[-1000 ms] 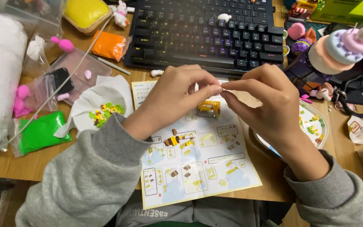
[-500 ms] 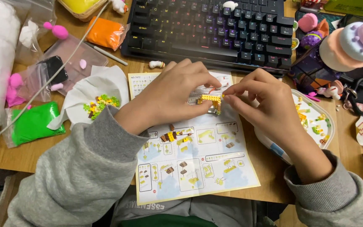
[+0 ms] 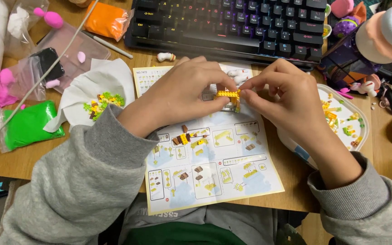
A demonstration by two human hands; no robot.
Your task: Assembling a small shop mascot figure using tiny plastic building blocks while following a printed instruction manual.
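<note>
Yellow bricks make up the small block model (image 3: 228, 96) that both hands pinch from opposite ends, just above the upper edge of the instruction sheet (image 3: 212, 168) and a little below the black keyboard (image 3: 232, 25). The left hand (image 3: 182, 93) is curled almost closed, thumb and forefinger tips pressed on the model's left end, the other fingers folded over the sheet. The right hand (image 3: 286, 97) is likewise nearly closed, its fingertips clamped on the model's right end, knuckles toward the keyboard. The model's long axis runs side to side, roughly parallel to the keyboard's front edge; which end is its front cannot be told, since fingers cover much of it. Left of the sheet lies a white paper dish (image 3: 91, 88) with loose green and yellow bricks, and beyond it a bag of green clay (image 3: 26, 127). Right of the sheet, partly under the right wrist, sits a clear plastic tray (image 3: 341, 113) scattered with small coloured pieces. Grey sleeves cover both forearms.
</note>
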